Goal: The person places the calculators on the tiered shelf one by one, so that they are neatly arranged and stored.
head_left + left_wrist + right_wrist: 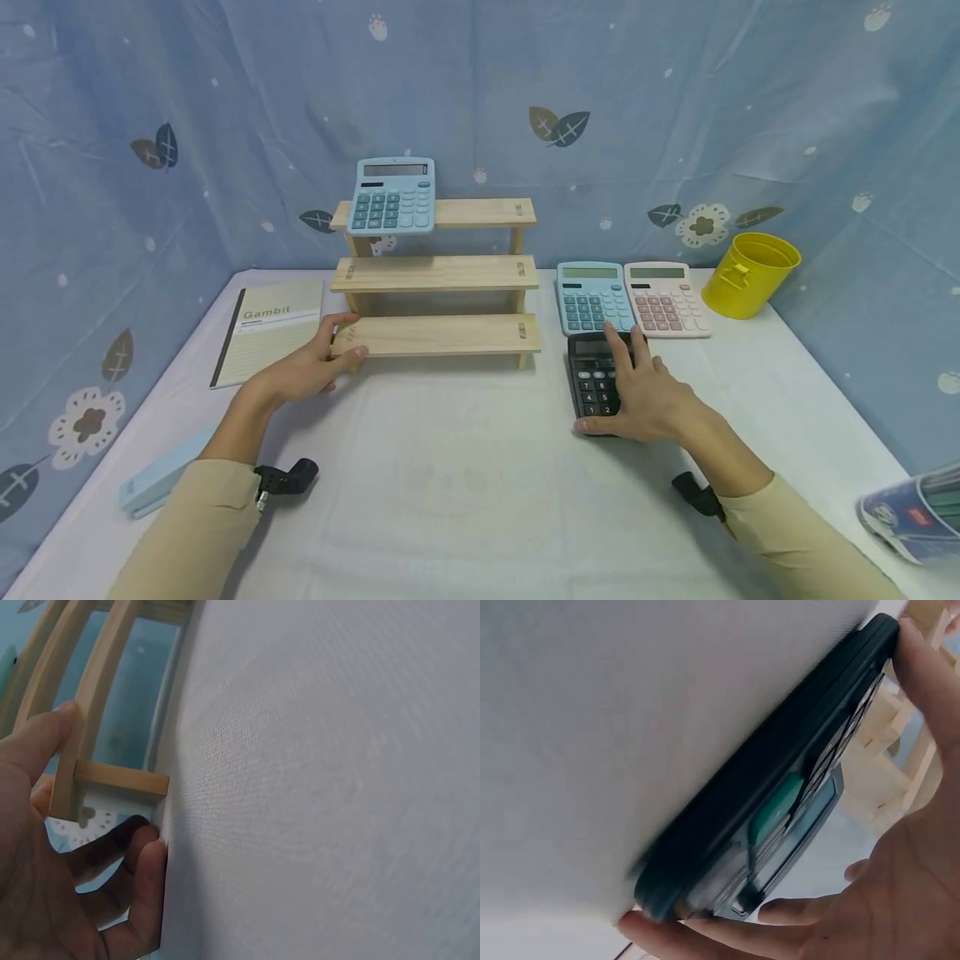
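A three-tier wooden shelf [435, 335] stands at the back of the table. My left hand [309, 364] holds the left end of its lowest board, the thumb on the front edge; the other fingers curl below and beside the leg in the left wrist view. A light blue calculator [392, 196] leans on the top board, at the left. My right hand [641, 396] spans a black calculator [592, 386] on the table, with the thumb at its near edge and fingers at the far side. Just behind it lie another blue calculator [592, 298] and a pink calculator [666, 298].
A yellow bucket [752, 275] stands tilted at the back right. At the right edge lies a blue tin [911, 517] holding pencils. A notebook [266, 329] lies left of the shelf, and a light blue case [161, 475] is near my left sleeve.
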The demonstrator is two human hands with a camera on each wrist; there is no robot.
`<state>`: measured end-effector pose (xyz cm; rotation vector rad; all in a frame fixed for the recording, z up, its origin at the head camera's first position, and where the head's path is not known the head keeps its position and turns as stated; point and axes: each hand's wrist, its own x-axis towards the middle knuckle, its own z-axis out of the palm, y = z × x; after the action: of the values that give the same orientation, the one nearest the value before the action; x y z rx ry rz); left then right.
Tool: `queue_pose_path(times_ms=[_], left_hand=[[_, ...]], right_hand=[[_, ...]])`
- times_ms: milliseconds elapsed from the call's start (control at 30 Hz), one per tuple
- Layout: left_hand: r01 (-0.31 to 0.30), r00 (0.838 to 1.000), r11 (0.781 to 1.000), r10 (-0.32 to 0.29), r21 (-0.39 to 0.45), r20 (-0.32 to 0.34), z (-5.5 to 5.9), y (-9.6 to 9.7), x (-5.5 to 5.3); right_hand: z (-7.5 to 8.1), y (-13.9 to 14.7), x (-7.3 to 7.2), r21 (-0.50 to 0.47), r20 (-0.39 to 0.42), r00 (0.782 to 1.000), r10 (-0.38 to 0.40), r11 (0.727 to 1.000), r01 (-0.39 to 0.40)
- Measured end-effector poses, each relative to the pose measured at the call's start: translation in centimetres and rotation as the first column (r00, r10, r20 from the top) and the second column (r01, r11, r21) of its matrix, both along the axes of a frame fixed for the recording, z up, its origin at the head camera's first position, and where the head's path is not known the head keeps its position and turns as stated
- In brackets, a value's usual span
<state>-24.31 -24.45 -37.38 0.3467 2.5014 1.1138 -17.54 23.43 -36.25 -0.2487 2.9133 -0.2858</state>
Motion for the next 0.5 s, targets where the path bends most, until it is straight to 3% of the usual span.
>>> queue_pose_path(times_ms=[200,500], left_hand=[[0.009,1.0,1.0,-0.009,-0.003,0.007,0.1,-0.1,-0.1],[0.007,1.0,1.0,-0.007,-0.02,-0.002,0.0,0.1,-0.1]], right_hand=[[-0.2,0.5,0.0,-0.045,-0.001,1.0,0.03,0.999,-0.03],[-0.7,1.6,-0.5,-0.039,-0.049,0.999,0.01,0.999,-0.012]])
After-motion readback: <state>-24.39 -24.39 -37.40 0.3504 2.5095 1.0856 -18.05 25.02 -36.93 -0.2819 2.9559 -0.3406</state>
